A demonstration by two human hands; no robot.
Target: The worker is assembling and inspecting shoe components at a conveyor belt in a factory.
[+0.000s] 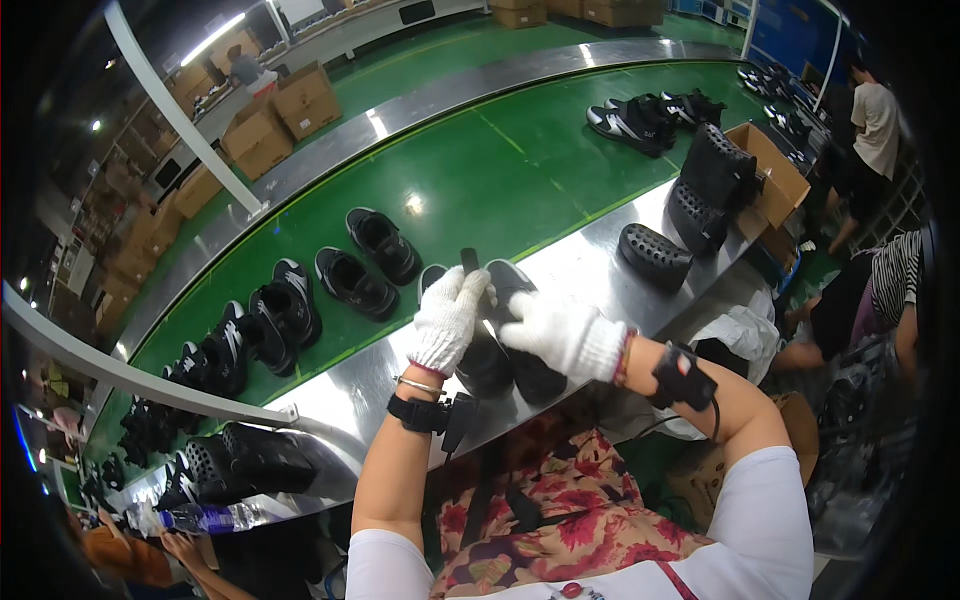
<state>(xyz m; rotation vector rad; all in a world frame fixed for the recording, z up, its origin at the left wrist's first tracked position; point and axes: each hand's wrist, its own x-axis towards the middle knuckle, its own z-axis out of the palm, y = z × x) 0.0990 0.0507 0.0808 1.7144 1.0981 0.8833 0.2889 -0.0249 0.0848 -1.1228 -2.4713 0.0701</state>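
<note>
Both my hands wear white knit gloves. My left hand (450, 315) grips the top of a black shoe (482, 365) that stands on the shiny metal ledge (590, 265) in front of me. My right hand (560, 330) holds a second black shoe (520, 320) pressed beside the first; its toe points away toward the belt. A small dark strip sticks up between the two hands. Black wrist devices sit on both forearms.
A green conveyor belt (500, 170) carries black shoes (365, 262) and further pairs (650, 118). Black perforated moulds (655, 255) lie on the ledge to the right, beside an open cardboard box (775, 175). Other people stand at the right (878, 125). More shoes and a plastic bottle (205, 517) lie at the left.
</note>
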